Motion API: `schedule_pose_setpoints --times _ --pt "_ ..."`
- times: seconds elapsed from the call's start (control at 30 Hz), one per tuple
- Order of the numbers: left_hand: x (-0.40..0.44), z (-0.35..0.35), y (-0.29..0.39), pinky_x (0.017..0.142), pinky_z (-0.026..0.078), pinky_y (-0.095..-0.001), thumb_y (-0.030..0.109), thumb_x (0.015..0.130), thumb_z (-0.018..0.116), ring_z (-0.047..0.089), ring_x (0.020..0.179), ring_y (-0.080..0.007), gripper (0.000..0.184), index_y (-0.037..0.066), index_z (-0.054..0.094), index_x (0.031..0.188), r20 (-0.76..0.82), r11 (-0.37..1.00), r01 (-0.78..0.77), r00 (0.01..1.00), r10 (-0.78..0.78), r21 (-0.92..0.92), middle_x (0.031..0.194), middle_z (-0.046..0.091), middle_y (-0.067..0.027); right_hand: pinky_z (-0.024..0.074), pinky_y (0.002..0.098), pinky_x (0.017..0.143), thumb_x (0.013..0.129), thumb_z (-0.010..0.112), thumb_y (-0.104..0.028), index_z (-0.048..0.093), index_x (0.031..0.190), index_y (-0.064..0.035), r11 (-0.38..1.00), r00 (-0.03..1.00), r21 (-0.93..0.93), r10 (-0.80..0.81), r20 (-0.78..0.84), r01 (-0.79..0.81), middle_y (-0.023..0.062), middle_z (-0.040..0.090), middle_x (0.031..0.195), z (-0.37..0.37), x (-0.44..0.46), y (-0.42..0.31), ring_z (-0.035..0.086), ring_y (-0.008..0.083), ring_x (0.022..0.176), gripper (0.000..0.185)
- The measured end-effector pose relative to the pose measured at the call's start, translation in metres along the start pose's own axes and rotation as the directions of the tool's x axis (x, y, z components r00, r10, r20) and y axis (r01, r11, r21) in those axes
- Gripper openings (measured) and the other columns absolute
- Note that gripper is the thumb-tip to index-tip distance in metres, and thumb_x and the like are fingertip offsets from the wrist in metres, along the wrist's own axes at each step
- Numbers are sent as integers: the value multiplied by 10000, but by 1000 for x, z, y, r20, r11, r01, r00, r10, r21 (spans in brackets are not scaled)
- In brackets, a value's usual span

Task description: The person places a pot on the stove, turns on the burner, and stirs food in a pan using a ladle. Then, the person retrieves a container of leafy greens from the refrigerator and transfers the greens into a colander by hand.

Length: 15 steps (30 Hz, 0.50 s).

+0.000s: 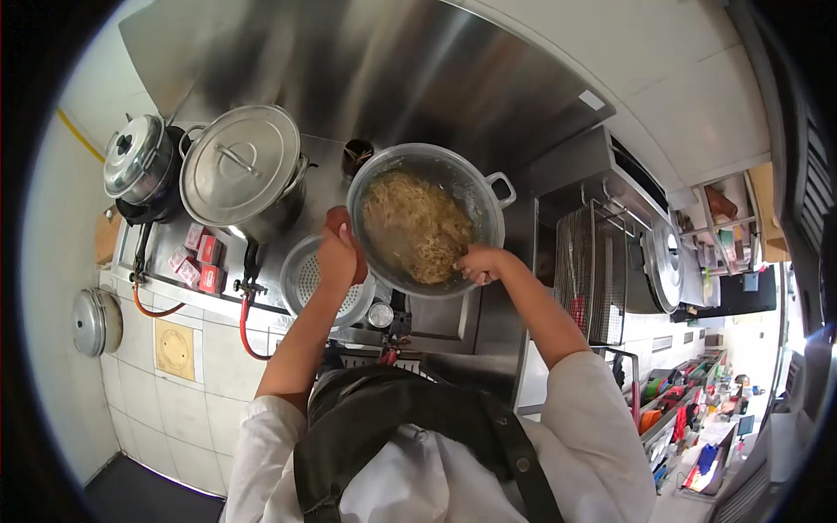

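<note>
1. The step in hand looks like stirring or mixing the food [410, 216] in the pan [478, 199], with 1 hand steadying and 1 hand working.
2. The left hand [335, 251] is closed around a brown cloth [360, 264], pressed to the pan's left rim; whether a handle lies under it, I cannot tell.
3. The right hand [480, 262] has its fingers curled at the food's lower right edge, inside the pan's rim; whether they pinch a utensil or the food itself, I cannot tell.
4. The next move seems to call for a firm left grip while the right hand works across the heap.
5. The pan sits ahead of the body, between the 2 hands; its bare right handle [501, 189] is beyond the right hand. The colander [305, 277] lies below the left hand.
</note>
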State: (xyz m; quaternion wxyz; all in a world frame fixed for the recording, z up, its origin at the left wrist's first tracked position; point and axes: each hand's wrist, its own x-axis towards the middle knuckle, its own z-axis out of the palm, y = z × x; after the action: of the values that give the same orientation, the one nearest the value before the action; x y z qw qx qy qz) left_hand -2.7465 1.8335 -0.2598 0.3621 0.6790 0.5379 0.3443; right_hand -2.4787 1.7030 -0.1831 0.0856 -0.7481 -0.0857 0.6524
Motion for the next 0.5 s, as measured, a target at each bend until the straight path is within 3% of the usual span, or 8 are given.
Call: schedule_pose_setpoints --times 0.1,0.2,0.3,0.4,0.5 --pt "2 2 -1 673 465 -502 281 932 412 586 789 -459 395 -79 425 1093 15 1000 25 1000 -25 9 864 594 -305 244 214 335 873 554 -151 382 785 -61 998 997 53 37 68 -41 -32 363 521 -1 2 7 297 40 395 213" --pt "2 1 -3 661 467 -500 273 932 411 588 781 -456 388 -77 425 1097 36 999 39 999 -39 9 858 595 -304 254 209 343 876 572 -154 383 894 -106 980 955 188 13 297 -71 -29 375 528 -14 -8 11 300 36 401 196" --pt "2 -2 -4 642 470 -498 270 932 410 589 760 -457 387 -79 418 1100 48 1000 28 998 -28 5 841 596 -305 287 219 356 878 578 -168 401 962 -91 985 972 160 -104 209 71 -28 371 550 -6 -44 16 323 40 414 211" --pt "2 2 -8 626 470 -499 270 932 408 587 740 -461 385 -80 411 1094 30 1000 -18 999 18 17 823 595 -307 329 258 355 870 585 -164 418 1032 -39 983 982 -20 -181 54 183 27 451 582 2 -56 31 372 84 425 263" --pt "2 4 -10 619 468 -502 276 933 405 585 730 -464 384 -77 409 1084 16 999 -30 999 29 33 818 595 -306 425 368 424 842 600 -121 414 1082 1 840 893 -483 -391 -221 248 142 565 670 28 -68 48 518 221 479 327"
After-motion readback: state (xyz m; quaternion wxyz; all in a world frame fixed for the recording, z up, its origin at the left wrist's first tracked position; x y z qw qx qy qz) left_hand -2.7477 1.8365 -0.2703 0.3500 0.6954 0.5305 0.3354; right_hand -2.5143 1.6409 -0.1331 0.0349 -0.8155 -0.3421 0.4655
